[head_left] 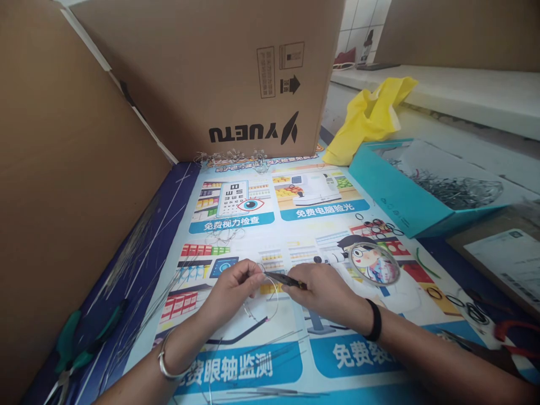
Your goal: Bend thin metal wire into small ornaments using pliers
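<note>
My left hand (pixel 230 292) pinches a thin silvery wire bent into a loop (pixel 277 301), which hangs over the printed sheet. My right hand (pixel 323 289) grips a pair of dark-jawed pliers (pixel 289 280), their handles mostly hidden in the palm. The pliers' tips meet the wire right by my left fingertips; whether the jaws are closed on it is too small to tell. Loose straight wires (pixel 282 391) lie on the sheet below my hands. More bent wire (pixel 225 236) rests beyond my left hand.
Cardboard panels (pixel 189 73) stand at the left and back. Green-handled pliers (pixel 67 343) lie at lower left. To the right are a clear ring-shaped roll (pixel 399 270), black rings (pixel 475 312), a red-handled tool (pixel 512 332), a teal box (pixel 379 191) of wire pieces and a yellow cloth (pixel 371 121).
</note>
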Demonstrator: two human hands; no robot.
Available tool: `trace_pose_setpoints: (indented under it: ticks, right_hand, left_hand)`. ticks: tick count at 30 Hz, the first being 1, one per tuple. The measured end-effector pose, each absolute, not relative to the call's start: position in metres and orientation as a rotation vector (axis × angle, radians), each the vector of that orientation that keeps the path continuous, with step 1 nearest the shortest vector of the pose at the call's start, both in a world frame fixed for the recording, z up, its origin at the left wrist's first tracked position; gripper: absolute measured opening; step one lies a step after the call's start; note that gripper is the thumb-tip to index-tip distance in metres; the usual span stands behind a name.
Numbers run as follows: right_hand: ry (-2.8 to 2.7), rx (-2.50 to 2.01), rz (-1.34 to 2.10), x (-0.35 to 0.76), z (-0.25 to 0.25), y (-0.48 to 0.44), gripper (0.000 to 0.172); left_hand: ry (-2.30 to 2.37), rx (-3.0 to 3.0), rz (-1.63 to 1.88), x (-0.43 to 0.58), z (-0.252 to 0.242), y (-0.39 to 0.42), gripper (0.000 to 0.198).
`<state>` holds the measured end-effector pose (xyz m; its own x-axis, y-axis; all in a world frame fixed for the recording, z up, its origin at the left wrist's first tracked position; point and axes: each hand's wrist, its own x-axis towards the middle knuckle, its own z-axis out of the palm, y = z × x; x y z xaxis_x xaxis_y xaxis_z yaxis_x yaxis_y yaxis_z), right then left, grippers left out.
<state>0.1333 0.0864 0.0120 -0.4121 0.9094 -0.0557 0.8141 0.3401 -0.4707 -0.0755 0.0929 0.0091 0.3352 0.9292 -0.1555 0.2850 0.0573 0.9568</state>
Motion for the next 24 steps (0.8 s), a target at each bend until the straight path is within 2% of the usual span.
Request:
trace_pose_setpoints:
  ticks: [16,21,24]
  right_hand:
    - [-2.368,-1.552,0.696,0.1328,0.0135,0.0860,0.023]
    - [-2.334,-1.548,0.710,0.1331,0.0123,0.0857,0.023]
    - [-2.325,-1.539,0.725,0.1328,0.0122,0.0861,0.023]
  left_hand:
    - [1.216,1.449,0.727,-0.0713,0.0106,0.0910,0.021]
    - [1.201,1.373,0.648,-0.0719,0.0091,0.0907,0.025]
    - [1.177,1.286,0.571,-0.0736,0.0077,0.0906,0.034]
